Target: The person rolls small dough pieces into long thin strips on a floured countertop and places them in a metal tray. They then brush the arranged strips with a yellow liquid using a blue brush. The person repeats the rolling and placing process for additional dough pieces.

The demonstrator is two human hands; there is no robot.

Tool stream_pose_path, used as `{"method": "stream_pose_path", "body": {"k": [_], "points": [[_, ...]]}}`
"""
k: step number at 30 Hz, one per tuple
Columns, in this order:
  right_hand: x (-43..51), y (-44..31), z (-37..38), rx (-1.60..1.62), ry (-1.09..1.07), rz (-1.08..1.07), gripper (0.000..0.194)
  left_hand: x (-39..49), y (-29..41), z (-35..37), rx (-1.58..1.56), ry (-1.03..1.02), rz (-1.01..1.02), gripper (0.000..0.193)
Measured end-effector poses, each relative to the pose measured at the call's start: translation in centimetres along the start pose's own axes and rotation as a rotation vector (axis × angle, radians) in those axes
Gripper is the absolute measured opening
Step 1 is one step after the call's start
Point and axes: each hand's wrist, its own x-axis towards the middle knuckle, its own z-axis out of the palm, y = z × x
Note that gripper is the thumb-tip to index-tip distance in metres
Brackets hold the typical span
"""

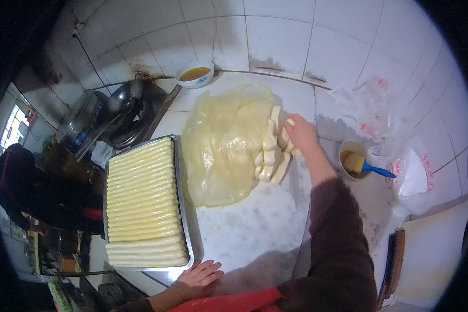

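My right hand (302, 134) grips a pale dough strip (290, 123) at the far right of a pile. Several more dough strips (270, 146) stick out beside it from under a translucent yellowish plastic sheet (222, 148), which hides the rest of the pile. With its fingers a little apart, my left hand (201, 277) lies by the near right corner of a metal tray (190, 249) and holds nothing. Long dough strips (142, 202) fill the tray side by side. Most of them look glossy and yellow; the few nearest me are paler and duller.
A bowl of amber liquid (195, 74) stands by the tiled wall. To the right, a blue-handled brush (368, 167) rests in another bowl (342, 150), beside crumpled plastic bags (409, 183). A wok (126, 97) sits at the back left. Another person (43, 191) stands left of the tray.
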Motion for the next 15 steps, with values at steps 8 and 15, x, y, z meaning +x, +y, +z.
{"method": "stream_pose_path", "body": {"k": [8,15], "points": [[-14.2,-1.8,-1.8,0.653,0.264,0.241,0.061,-2.5,-1.3,1.7,0.051,-0.046,0.06,0.045],[-30.8,-9.4,-3.0,1.95,-0.121,0.364,0.036,2.9,3.0,0.4,-1.102,0.135,-0.418,0.051]]}}
